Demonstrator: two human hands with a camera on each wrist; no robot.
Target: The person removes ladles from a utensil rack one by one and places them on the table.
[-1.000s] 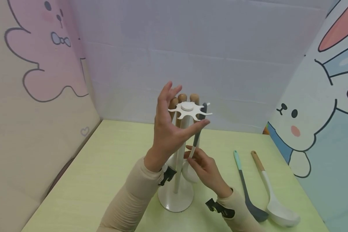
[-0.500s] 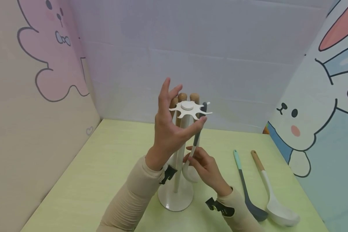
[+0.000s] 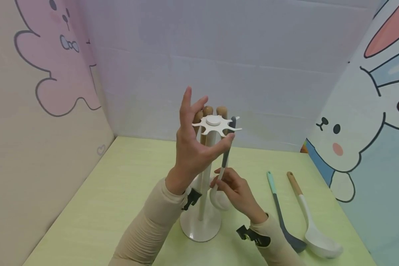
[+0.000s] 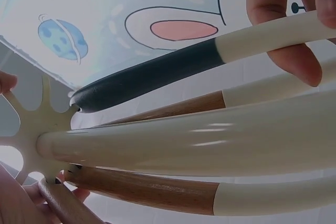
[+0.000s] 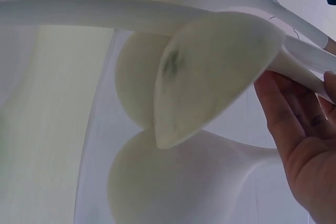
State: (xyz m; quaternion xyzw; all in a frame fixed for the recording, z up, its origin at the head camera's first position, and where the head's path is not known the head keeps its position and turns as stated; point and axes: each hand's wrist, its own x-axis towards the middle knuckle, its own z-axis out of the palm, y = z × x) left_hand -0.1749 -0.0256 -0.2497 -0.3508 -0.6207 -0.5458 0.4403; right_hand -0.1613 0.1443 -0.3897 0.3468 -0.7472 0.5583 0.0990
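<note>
With the right grip [image 3: 236, 189], pinches the white shaft of a gray-handled ladle [image 3: 225, 159], thumb and fingers clamped together above the bowl. Hangs nearly upright, bowl below that grip, handle rising above to the slotted top of a white rack [image 3: 200, 229]; cannot tell if seated in a slot. Shows a dark smudge [image 5: 173, 64] on the bowl, too blurred to read.

With the left grip [image 3: 193, 147], higher and left of the right grip, reaches around the rack's top, thumb close to the gray handle, two fingers spread upward; cannot tell whether clamped on the rack, with other fingers partly hidden. Beside those fingers, wooden handles [image 3: 221, 111] at the rack's top.

On the table [image 3: 119, 192], well right of the right grip, a teal-handled ladle [image 3: 279, 210] beside a wood-handled ladle [image 3: 320, 242]. Farther right, a rabbit print [image 3: 345, 136]; far left of the left grip, a pink bear print [image 3: 60, 70].
</note>
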